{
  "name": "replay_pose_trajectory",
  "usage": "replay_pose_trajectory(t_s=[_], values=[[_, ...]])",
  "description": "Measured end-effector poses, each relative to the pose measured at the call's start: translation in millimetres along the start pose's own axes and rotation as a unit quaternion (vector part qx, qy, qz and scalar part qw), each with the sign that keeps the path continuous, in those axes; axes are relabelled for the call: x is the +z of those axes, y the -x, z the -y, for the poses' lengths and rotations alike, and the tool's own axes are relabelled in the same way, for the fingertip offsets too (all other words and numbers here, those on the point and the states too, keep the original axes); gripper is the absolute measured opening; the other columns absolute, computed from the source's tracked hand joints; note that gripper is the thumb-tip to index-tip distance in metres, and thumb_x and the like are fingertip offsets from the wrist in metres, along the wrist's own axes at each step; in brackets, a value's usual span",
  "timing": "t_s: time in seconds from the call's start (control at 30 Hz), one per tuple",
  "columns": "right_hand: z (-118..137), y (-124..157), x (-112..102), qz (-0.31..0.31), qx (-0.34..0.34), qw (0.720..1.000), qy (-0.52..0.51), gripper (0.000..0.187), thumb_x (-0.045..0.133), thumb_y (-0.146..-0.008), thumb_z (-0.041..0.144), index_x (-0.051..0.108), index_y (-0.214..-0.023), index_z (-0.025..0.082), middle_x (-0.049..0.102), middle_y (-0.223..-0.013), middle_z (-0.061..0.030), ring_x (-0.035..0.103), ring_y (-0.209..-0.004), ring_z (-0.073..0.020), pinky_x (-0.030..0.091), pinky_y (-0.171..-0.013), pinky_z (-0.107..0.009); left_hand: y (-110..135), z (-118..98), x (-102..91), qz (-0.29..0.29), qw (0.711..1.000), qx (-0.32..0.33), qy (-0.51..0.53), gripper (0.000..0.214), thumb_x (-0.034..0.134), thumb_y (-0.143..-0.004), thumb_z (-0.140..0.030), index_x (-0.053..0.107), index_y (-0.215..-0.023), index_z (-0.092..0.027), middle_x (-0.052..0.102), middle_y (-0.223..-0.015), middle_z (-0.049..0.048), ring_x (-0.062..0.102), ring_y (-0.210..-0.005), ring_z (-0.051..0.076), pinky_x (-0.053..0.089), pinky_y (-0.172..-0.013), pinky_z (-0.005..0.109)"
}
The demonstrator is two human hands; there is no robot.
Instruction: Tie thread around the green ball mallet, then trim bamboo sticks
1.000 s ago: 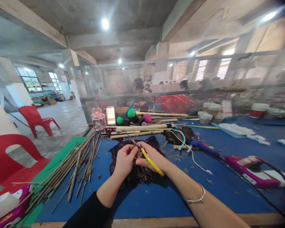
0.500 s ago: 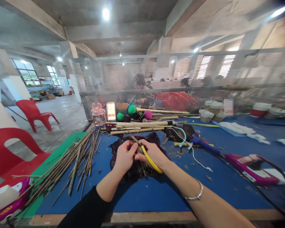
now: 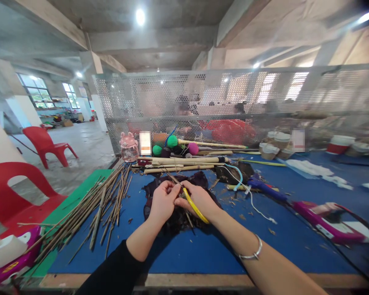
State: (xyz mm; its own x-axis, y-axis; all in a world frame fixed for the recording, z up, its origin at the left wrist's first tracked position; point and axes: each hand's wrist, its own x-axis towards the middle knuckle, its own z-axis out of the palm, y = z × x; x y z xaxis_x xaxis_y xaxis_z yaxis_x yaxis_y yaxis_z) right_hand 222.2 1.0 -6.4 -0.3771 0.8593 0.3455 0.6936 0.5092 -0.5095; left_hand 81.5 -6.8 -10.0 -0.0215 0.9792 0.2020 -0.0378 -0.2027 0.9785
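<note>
My right hand (image 3: pixel 199 200) is closed around a pair of scissors with a curved yellow handle (image 3: pixel 194 208); the dark blades point away and to the left. Close beside it, my left hand (image 3: pixel 164 200) pinches with thumb and fingertips near the blades. Whatever it holds is mostly hidden by the fingers. Both hands are above a crumpled black cloth (image 3: pixel 150 190) scattered with plant bits and short twig pieces (image 3: pixel 189 220). Left of the cloth lies a loose pile of thin brown sticks (image 3: pixel 92 209).
Behind the hands lie pale sticks (image 3: pixel 184 168), balls of green and pink yarn (image 3: pixel 193 148) and a pink bottle (image 3: pixel 129 149). A blue glue gun (image 3: pixel 264 186) and a purple device (image 3: pixel 326 223) are on the right. Paper cups (image 3: pixel 269 150) stand before a perforated metal screen (image 3: pixel 160 94).
The whole view has shifted slightly. Both hands keep nearly the same place and grip, and the twig bits under them look a little different.
</note>
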Motion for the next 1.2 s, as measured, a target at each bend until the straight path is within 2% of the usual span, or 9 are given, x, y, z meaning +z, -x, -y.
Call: replay_pose_trajectory(t_s=[0.13, 0.37, 0.6, 0.77, 1.07, 1.2], values=[[-0.5, 0.3, 1.2, 0.015, -0.019, 1.000, -0.017, 0.046, 0.061, -0.070, 0.053, 0.048, -0.099, 0.021, 0.060, -0.090, -0.0043, 0.057, -0.078, -0.0181, 0.042, -0.066, -0.026, -0.6, -3.3, 0.8, 0.006, 1.000, 0.014, 0.009, 0.018, 0.062, -0.070, -0.030, 0.058, -0.076, -0.014, 0.061, -0.062, 0.0007, 0.054, -0.055, 0.011, 0.042, -0.055, 0.022], [-6.5, -2.5, 5.4, -0.006, -0.066, 0.996, -0.055, 0.058, 0.064, -0.066, 0.055, 0.047, -0.108, 0.017, 0.056, -0.098, -0.0091, 0.053, -0.088, -0.0210, 0.042, -0.079, -0.033, -0.3, -2.3, 0.3, -0.003, 1.000, 0.019, -0.001, 0.016, 0.064, -0.067, -0.030, 0.061, -0.069, -0.015, 0.062, -0.059, 0.0007, 0.055, -0.054, 0.012, 0.042, -0.056, 0.023], [1.9, -0.6, 0.9, -0.006, -0.015, 0.998, -0.061, 0.047, 0.064, -0.067, 0.054, 0.052, -0.095, 0.019, 0.060, -0.077, -0.0015, 0.051, -0.064, -0.0141, 0.039, -0.059, -0.023, -1.1, -3.0, -3.1, -0.017, 0.999, 0.024, -0.014, 0.020, 0.066, -0.066, -0.034, 0.061, -0.066, -0.014, 0.063, -0.060, 0.0019, 0.056, -0.056, 0.013, 0.042, -0.056, 0.024], [1.4, -1.4, 0.2, -0.013, -0.008, 0.999, -0.043, 0.044, 0.063, -0.068, 0.055, 0.055, -0.090, 0.018, 0.054, -0.060, 0.0021, 0.045, -0.052, -0.0115, 0.033, -0.050, -0.021, -1.0, -4.3, -3.6, -0.025, 1.000, 0.015, -0.006, 0.024, 0.065, -0.067, -0.037, 0.057, -0.065, -0.014, 0.060, -0.056, 0.0002, 0.053, -0.051, 0.011, 0.039, -0.050, 0.022], [-0.9, -1.2, 2.4, -0.014, 0.006, 1.000, -0.024, 0.043, 0.058, -0.073, 0.053, 0.055, -0.097, 0.017, 0.056, -0.062, 0.0001, 0.050, -0.054, -0.0139, 0.034, -0.052, -0.022, -1.5, 0.8, -3.0, -0.049, 0.998, 0.025, -0.003, 0.026, 0.062, -0.070, -0.040, 0.055, -0.069, -0.014, 0.056, -0.055, -0.0019, 0.049, -0.049, 0.009, 0.038, -0.050, 0.021], [-2.0, -1.0, 4.4, -0.012, 0.007, 1.000, -0.014, 0.046, 0.061, -0.071, 0.049, 0.050, -0.104, 0.020, 0.061, -0.078, -0.0024, 0.054, -0.065, -0.0160, 0.038, -0.059, -0.023, -1.2, 0.8, -2.8, -0.048, 0.999, 0.023, 0.012, 0.026, 0.062, -0.071, -0.041, 0.053, -0.069, -0.016, 0.051, -0.052, -0.0047, 0.043, -0.044, 0.008, 0.036, -0.046, 0.020]])
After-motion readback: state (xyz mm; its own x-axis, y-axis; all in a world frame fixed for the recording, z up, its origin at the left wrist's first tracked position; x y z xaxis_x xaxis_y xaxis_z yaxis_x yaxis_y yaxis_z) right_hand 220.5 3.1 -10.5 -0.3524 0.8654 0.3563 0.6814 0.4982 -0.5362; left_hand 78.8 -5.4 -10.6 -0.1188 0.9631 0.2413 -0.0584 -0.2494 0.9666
